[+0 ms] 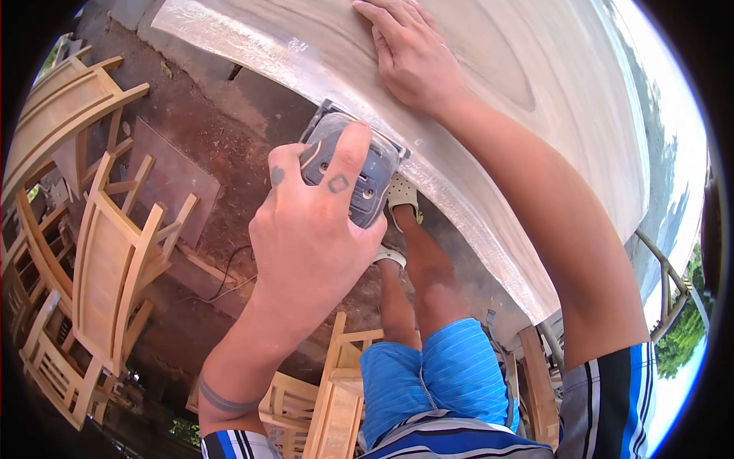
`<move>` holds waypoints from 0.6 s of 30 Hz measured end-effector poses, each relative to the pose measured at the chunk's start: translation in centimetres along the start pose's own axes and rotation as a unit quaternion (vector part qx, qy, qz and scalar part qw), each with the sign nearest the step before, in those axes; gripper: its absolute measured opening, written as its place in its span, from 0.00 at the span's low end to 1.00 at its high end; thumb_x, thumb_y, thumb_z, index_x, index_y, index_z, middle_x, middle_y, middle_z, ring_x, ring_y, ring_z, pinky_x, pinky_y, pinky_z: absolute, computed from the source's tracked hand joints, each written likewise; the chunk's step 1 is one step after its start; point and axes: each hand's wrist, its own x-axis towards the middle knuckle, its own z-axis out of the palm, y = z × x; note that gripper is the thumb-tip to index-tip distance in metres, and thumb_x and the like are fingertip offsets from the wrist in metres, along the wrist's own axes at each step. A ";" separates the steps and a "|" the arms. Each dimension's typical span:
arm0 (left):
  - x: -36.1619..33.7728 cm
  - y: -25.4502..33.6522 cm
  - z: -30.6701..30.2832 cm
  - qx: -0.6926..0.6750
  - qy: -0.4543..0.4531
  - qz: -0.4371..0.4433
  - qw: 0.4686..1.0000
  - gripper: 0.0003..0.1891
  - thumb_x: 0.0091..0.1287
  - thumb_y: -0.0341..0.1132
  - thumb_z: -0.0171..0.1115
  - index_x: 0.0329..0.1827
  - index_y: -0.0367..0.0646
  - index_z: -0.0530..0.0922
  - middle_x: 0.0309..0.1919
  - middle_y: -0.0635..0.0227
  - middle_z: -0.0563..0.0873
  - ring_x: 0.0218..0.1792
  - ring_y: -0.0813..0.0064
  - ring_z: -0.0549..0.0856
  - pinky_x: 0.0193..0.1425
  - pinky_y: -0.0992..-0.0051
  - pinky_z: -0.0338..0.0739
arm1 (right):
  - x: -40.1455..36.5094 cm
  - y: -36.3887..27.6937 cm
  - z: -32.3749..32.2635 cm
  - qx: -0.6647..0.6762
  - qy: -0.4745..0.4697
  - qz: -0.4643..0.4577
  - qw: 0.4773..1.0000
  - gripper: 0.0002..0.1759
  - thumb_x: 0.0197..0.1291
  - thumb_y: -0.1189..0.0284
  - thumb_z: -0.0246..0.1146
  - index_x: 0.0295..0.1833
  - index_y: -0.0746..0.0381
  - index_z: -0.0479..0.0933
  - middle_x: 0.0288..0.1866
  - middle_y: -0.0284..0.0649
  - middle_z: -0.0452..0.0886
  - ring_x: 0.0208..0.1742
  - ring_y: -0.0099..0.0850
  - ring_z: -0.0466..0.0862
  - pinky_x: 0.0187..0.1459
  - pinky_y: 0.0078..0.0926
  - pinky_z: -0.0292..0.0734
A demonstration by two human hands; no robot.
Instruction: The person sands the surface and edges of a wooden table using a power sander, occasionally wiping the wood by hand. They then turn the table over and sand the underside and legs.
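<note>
While R hand [417, 61] lies flat, grip released, on pale grey-brown, swirl-grained wood tabletop [527, 145], L hand [313, 222] has its grip clenched round a dk-grey, squarish plastic power sander [375, 172] at tabletop's near edge; yellowish wood chairs [107, 268] off L.

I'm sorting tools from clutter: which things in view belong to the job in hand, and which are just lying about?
In the job:
power sander, in the left hand
wooden slab, under the right hand

Apparently lying about:
wooden chairs, at left
flat panel, on the ground
</note>
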 end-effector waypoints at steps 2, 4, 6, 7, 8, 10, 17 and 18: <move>-0.2 0.4 0.2 -0.010 -0.007 0.015 1.000 0.44 0.45 0.34 0.80 0.69 0.64 0.72 0.49 0.53 0.74 0.44 0.51 0.86 0.40 0.58 0.87 | 0.1 0.3 -0.1 -0.005 0.002 -0.003 1.000 0.21 0.71 0.74 0.53 0.67 0.65 0.73 0.74 0.50 0.72 0.79 0.45 0.66 0.79 0.48 0.58; 0.2 -0.1 0.2 -0.006 0.011 0.025 1.000 0.43 0.45 0.34 0.80 0.69 0.64 0.72 0.50 0.53 0.74 0.44 0.51 0.86 0.39 0.58 0.87 | 0.2 0.2 0.1 -0.010 0.000 -0.001 1.000 0.21 0.70 0.74 0.54 0.66 0.66 0.73 0.73 0.50 0.73 0.79 0.45 0.66 0.79 0.47 0.58; 1.7 -1.3 -0.8 0.019 0.052 -0.021 0.998 0.40 0.47 0.34 0.79 0.68 0.60 0.74 0.46 0.52 0.78 0.44 0.49 0.86 0.43 0.56 0.86 | 0.3 0.4 0.2 -0.002 0.003 -0.007 1.000 0.21 0.71 0.73 0.53 0.66 0.66 0.73 0.73 0.50 0.73 0.79 0.45 0.67 0.79 0.47 0.57; 2.5 -2.3 -1.4 0.029 0.080 -0.044 0.995 0.38 0.49 0.35 0.78 0.67 0.58 0.74 0.43 0.52 0.80 0.44 0.48 0.85 0.45 0.55 0.85 | 0.2 0.4 0.3 0.003 0.003 -0.009 1.000 0.21 0.71 0.73 0.53 0.66 0.66 0.73 0.73 0.50 0.73 0.79 0.45 0.67 0.79 0.47 0.57; 3.3 -3.4 -2.1 0.048 0.105 -0.075 0.991 0.36 0.50 0.35 0.76 0.66 0.57 0.75 0.41 0.51 0.82 0.44 0.49 0.85 0.48 0.55 0.84 | 0.1 0.4 0.3 -0.001 0.003 -0.008 1.000 0.20 0.71 0.73 0.53 0.66 0.66 0.73 0.73 0.50 0.73 0.78 0.45 0.67 0.79 0.47 0.57; 4.8 -6.2 -3.3 0.073 0.151 -0.125 0.978 0.33 0.53 0.36 0.75 0.66 0.53 0.76 0.41 0.51 0.84 0.45 0.51 0.86 0.53 0.57 0.82 | 0.1 0.2 0.2 -0.013 0.005 -0.005 1.000 0.20 0.71 0.73 0.53 0.66 0.66 0.74 0.73 0.50 0.73 0.78 0.45 0.67 0.79 0.46 0.57; 3.9 -9.6 -3.7 -0.027 0.185 -0.159 0.969 0.33 0.54 0.34 0.76 0.65 0.45 0.76 0.49 0.58 0.87 0.48 0.63 0.89 0.56 0.65 0.82 | 0.0 0.0 0.1 -0.018 0.003 -0.002 1.000 0.20 0.71 0.73 0.53 0.65 0.66 0.74 0.72 0.50 0.74 0.78 0.44 0.68 0.79 0.47 0.57; 3.6 -9.7 -3.1 -0.041 0.186 -0.133 0.973 0.33 0.54 0.33 0.76 0.65 0.45 0.76 0.49 0.58 0.87 0.47 0.64 0.89 0.56 0.65 0.82 | 0.1 0.0 0.1 -0.019 0.004 -0.005 1.000 0.20 0.71 0.73 0.53 0.65 0.66 0.74 0.72 0.50 0.74 0.78 0.44 0.68 0.79 0.48 0.57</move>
